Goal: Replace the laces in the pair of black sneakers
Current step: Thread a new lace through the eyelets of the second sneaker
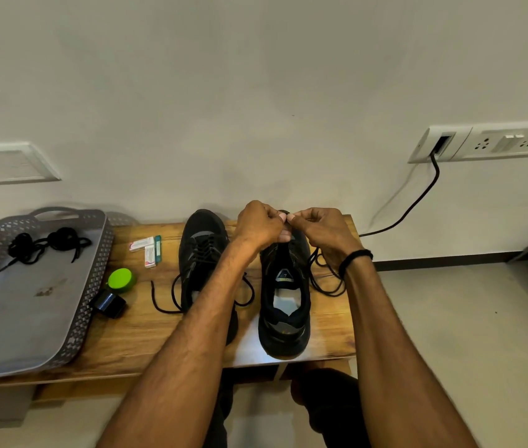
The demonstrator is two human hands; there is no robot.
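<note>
The toe of the right sneaker (283, 305) is hidden behind both hands. The left forearm (204, 318) covers the heel and inner side of the left sneaker (202, 250). The grey tray (93, 286) at the left end of the tabletop (146, 337) is cut off by the frame edge. The left hand (257, 226) and right hand (325, 236) are raised over the toe end of the right sneaker, near the tabletop's back edge, with knuckles up, fingers curled and thumb tips almost meeting. Each grip is closed in a pinch on the loose lace (324, 281), though the strand between the thumbs is too thin to make out. The rest of the lace loops on the tabletop at the sneaker's right side, under the right wrist, which wears a black band (354, 257). The right sneaker stands near the tabletop's right edge with its heel at the front edge. The left sneaker stands just beside it, laced, its lace ends (164, 300) trailing to the left. Two coiled black laces (44, 245) lie at the tray's far end. The tongue label (284, 277) bears a small mark and lettering too blurred to read. The print on the small packets (146, 250) near the back edge is likewise illegible.
</note>
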